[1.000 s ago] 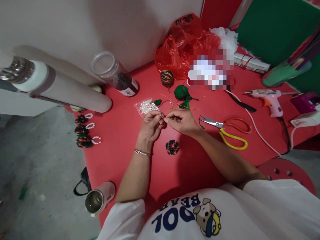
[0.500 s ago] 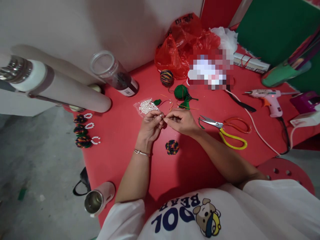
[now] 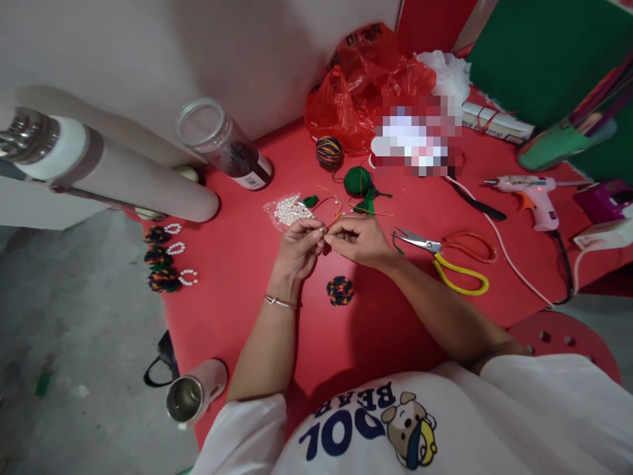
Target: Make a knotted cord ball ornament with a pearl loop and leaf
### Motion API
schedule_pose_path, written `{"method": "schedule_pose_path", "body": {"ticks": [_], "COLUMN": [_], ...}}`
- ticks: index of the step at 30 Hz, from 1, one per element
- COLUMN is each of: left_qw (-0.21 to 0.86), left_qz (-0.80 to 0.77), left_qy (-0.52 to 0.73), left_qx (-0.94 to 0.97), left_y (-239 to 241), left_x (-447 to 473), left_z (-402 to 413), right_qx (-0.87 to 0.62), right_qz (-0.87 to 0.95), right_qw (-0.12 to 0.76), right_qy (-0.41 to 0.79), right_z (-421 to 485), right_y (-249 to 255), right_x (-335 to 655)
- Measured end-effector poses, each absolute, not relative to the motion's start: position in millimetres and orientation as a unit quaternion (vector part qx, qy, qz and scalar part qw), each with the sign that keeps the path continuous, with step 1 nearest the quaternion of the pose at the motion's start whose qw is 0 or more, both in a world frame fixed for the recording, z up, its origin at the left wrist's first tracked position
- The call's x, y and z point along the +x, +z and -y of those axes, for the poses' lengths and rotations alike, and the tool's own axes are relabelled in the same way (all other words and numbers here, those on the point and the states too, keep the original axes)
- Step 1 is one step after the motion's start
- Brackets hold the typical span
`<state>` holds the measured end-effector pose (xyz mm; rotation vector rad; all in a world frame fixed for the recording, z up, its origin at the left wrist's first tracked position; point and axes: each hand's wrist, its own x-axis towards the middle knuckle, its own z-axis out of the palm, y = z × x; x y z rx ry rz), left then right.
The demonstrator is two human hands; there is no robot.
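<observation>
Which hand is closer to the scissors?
Right. The right hand is just left of the scissors; the left hand is farther left, on the right hand's far side.

The head view drifted slightly. The thermos, the clear jar and the packet of white beads sat a touch farther left in it.

Left hand and right hand are both pinched, fingertips basically meeting (touching or not, can't tell), bare forearms angling inward.
</observation>
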<state>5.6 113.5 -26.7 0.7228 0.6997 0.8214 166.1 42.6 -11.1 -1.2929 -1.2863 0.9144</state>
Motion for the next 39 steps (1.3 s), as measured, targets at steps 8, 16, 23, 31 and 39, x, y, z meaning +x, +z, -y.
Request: {"method": "schedule_pose_path", "body": {"ticks": [8,16,23,31,39], "left_qw": [0.794,0.784,0.763,0.723,0.698], "left_qz": [-0.324,-0.33,-0.349,-0.322,-0.322], "left_qy": [0.38,0.391,0.399,0.454,0.45], "left_qx": [0.347,0.351,0.37,0.409,0.455], "left_y": [-29,-25,-28,-24,-27], "left_x": [5,8,8,12,12], "left_z": [-113,-112,-113,-109,-107], "right_qx": [-0.513,-0.527,-0.534,-0.523,-0.513], "right_qz": [0.555,0.559,0.564,0.553,0.546], "right_qw": [0.531,0.507,0.488,0.494,0.495], "right_qy": [0.383,0.389,0.398,0.42,0.44], "right_z": [-43,-44,-45,-47,-47], "right_y": [-9,-10,-14,-16,-11], "right_x": [170,171,174,174,178]}}
